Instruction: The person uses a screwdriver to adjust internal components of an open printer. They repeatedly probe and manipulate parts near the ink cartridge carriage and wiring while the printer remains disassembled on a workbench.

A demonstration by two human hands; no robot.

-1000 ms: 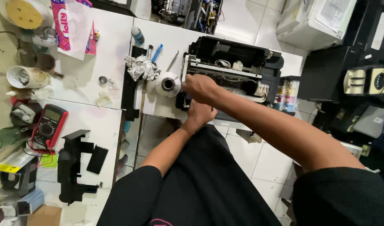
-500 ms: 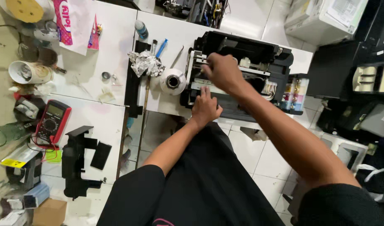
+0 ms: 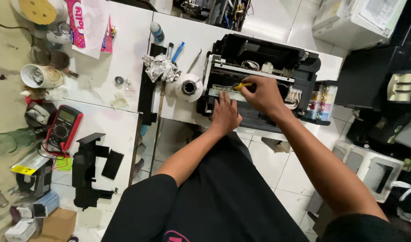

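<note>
Head view: an opened black printer (image 3: pixel 277 62) is seen lying on a white tiled floor (image 3: pixel 124 58), its casing off and its inner frame exposed. The right hand (image 3: pixel 262 95) is clenched around a yellow-handled tool (image 3: pixel 241 85), only the yellow end being visible past the knuckles; the tool is held over the printer's pale metal rail (image 3: pixel 250 71), at the front-centre of the mechanism. The left hand (image 3: pixel 225 114) is laid flat on the printer's near edge, fingers spread and touching the frame, nothing gripped. The two hands are just beside each other, left nearer the body.

Just left of the printer a white roll (image 3: pixel 189 87) is stood on end, and a crumpled foil wad (image 3: pixel 159 68) is seen beside it. A blue syringe (image 3: pixel 177 50) and a thin metal probe (image 3: pixel 195 54) are laid near the wad. A row of coloured ink tanks (image 3: pixel 322 101) is attached at the printer's right side.

Further left, well apart from the hands, a red multimeter (image 3: pixel 64 127) is laid near a black plastic part (image 3: pixel 86 170). A white cup (image 3: pixel 40 76) is seen above it.
</note>
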